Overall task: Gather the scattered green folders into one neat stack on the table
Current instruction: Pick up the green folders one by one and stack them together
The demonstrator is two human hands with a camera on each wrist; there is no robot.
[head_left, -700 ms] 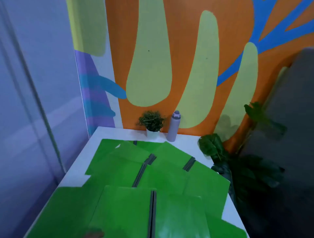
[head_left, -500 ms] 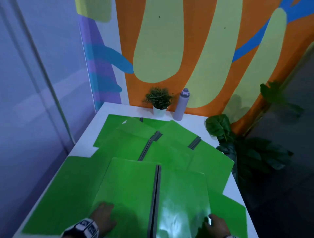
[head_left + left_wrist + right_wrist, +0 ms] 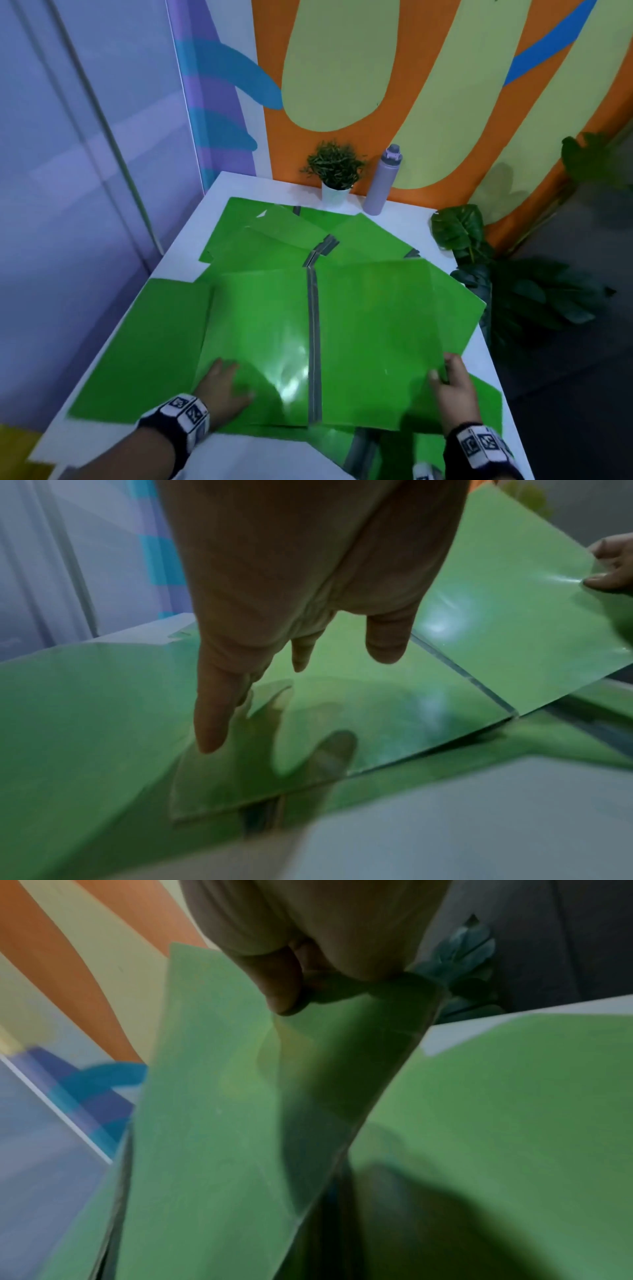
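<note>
Several green folders lie overlapping across the white table (image 3: 479, 349). The nearest folder (image 3: 370, 329) is spread wide, its grey spine (image 3: 313, 342) down the middle. My left hand (image 3: 222, 380) lies flat with straight fingers on its left half (image 3: 377, 718). My right hand (image 3: 452, 383) pinches the right half's edge, thumb (image 3: 281, 988) on top, and lifts that flap (image 3: 240, 1096) off the folders below. More folders (image 3: 274, 240) fan out behind, and another (image 3: 137, 349) lies at the left.
A small potted plant (image 3: 335, 171) and a grey bottle (image 3: 382, 181) stand at the table's far edge against the painted wall. Large leafy plants (image 3: 513, 284) sit on the floor to the right. A glass wall runs along the left.
Both hands came into view and landed on the nearest folder. The right hand has taken hold of its right edge and raised it; the view has tilted down.
</note>
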